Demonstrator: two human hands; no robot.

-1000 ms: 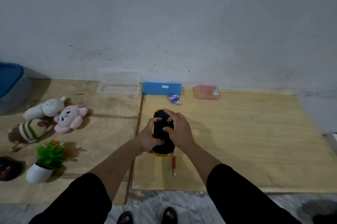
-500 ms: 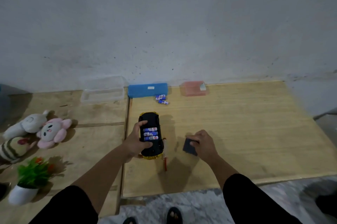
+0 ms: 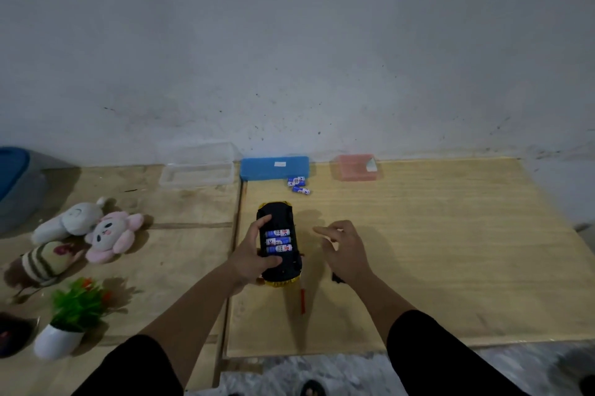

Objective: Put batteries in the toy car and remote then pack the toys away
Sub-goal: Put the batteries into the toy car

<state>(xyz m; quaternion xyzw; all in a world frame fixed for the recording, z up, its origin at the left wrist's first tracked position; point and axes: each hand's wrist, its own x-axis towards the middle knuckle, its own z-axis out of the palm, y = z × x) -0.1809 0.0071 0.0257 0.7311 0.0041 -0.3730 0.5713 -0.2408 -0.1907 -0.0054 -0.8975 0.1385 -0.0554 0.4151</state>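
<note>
The toy car (image 3: 279, 270) lies upside down, black underside up with a yellow rim, on the light wooden board (image 3: 434, 234). Three blue batteries (image 3: 278, 240) sit side by side in its uncovered compartment. My left hand (image 3: 254, 258) grips the car from the left, thumb across its near end. My right hand (image 3: 344, 250) hovers just right of the car, fingers loosely spread and holding nothing. Under its wrist a corner of the black battery cover (image 3: 336, 278) shows on the board. A red screwdriver (image 3: 302, 300) lies by the car's near end.
Loose batteries (image 3: 298, 185) lie in front of a blue box (image 3: 273, 167) at the wall, between a clear container (image 3: 197, 170) and a pink box (image 3: 355, 167). Plush toys (image 3: 93, 228) and a potted plant (image 3: 69, 315) sit at the left.
My right hand took the black cover off the car, set it on the board to the right, then let go and lifted back toward the car. The batteries are now exposed.
</note>
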